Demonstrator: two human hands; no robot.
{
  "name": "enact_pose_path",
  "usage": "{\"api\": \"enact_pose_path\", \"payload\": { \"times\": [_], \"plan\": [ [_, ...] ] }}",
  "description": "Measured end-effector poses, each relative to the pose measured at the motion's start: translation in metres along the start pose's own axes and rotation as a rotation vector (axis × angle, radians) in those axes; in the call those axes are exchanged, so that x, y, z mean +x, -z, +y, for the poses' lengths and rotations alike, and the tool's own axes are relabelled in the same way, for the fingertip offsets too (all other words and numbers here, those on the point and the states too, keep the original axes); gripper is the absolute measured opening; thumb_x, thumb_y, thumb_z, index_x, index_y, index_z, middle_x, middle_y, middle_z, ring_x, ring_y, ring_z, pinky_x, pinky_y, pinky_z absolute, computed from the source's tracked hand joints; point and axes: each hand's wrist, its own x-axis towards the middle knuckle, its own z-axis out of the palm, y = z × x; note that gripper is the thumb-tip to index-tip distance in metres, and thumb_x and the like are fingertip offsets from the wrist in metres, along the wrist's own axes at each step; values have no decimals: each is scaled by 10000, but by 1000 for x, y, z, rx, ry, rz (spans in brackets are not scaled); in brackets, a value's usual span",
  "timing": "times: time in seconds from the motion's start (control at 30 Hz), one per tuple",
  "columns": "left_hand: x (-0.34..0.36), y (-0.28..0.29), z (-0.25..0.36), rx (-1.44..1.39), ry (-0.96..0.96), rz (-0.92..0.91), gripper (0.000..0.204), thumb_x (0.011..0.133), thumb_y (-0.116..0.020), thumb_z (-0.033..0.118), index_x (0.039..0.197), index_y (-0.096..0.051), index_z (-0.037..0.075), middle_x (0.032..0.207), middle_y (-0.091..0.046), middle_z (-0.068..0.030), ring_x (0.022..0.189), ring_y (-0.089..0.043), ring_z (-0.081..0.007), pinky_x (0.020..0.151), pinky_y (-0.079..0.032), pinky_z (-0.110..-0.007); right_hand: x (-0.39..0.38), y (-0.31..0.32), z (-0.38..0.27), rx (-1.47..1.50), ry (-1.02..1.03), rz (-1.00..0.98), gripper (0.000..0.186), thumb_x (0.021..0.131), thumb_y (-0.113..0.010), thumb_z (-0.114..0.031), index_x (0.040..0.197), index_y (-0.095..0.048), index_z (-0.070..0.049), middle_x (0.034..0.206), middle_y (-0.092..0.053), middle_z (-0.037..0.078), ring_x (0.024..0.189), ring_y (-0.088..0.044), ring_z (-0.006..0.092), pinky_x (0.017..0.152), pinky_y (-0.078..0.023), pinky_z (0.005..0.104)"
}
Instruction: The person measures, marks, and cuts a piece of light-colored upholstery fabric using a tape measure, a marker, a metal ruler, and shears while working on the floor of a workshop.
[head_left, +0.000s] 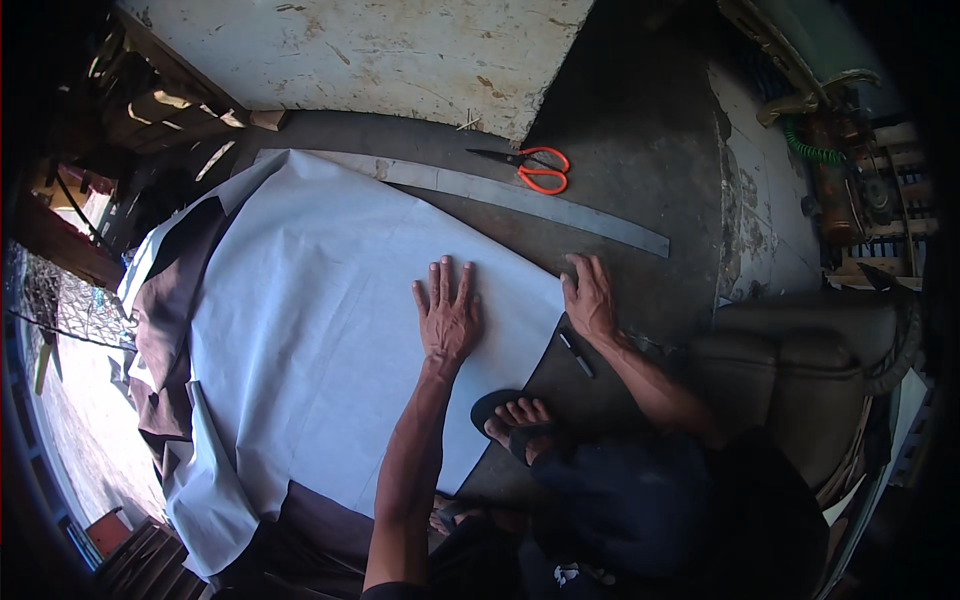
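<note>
A large sheet of pale material [330, 290], brown on its other side where it folds over at the left, lies spread on the floor. My left hand [450, 315] rests flat on it with the fingers spread. At the sheet's right corner is my right hand [592, 300], its fingers loosely bent and the thumb beside the edge; I see nothing held in it. A dark pen or marker [577, 355] lies on the floor just below that hand. My sandalled foot [520, 422] stands on the sheet's near right edge.
Beyond the sheet lie a long flat metal strip [540, 207] and orange-handled scissors [543, 172], blades pointing left. A worn pale board [400, 60] stands at the back. To the right are a dark padded seat [800, 370] and a coiled green hose [810, 150].
</note>
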Motion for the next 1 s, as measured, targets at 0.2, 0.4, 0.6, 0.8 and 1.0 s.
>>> {"api": "enact_pose_path", "payload": {
  "times": [0.2, 0.4, 0.6, 0.8, 1.0],
  "plan": [
    [81, 17, -48, 119, -85, 11, 586, 1005, -459, 352, 1563, -306, 264, 1646, -223, -65, 1521, -190, -267, 1222, -77, -562, -3, -78, -83, -17, 344, -409, 628, 955, -584, -325, 1501, -384, -87, 1574, -308, 208, 1473, -277, 362, 1184, -194, 565],
    [109, 34, -65, 153, -81, -82, 650, 976, -432, 555, 1564, -300, 310, 1647, -231, 7, 1526, -175, -230, 1223, -62, -554, 12, -99, -58, -126, 380, -387, 639, 972, -526, -434, 1510, -388, -118, 1598, -308, 139, 1492, -248, 329, 1200, -153, 563],
    [135, 44, -91, 208, 12, 3, 770, 941, -424, 659, 1579, -264, 259, 1650, -221, 3, 1525, -175, -228, 1219, -64, -563, 9, -79, -43, -204, 284, -401, 658, 1001, -431, -492, 1529, -359, -106, 1604, -304, 126, 1495, -244, 317, 1206, -144, 553],
    [138, 42, -86, 203, 29, 0, 748, 946, -411, 634, 1577, -273, 258, 1651, -220, 5, 1523, -186, -208, 1222, -46, -561, 20, -103, -80, -173, 175, -312, 699, 979, -522, -342, 1519, -281, 31, 1608, -236, 220, 1501, -211, 360, 1204, -115, 581],
    [139, 31, -98, 200, -1, 7, 620, 1008, -390, 502, 1574, -280, 272, 1645, -238, 10, 1515, -215, -215, 1217, -71, -569, 54, -148, -115, -65, 197, -269, 685, 989, -491, -376, 1521, -300, 12, 1598, -276, 198, 1496, -230, 344, 1220, -130, 521]
  ]
}}
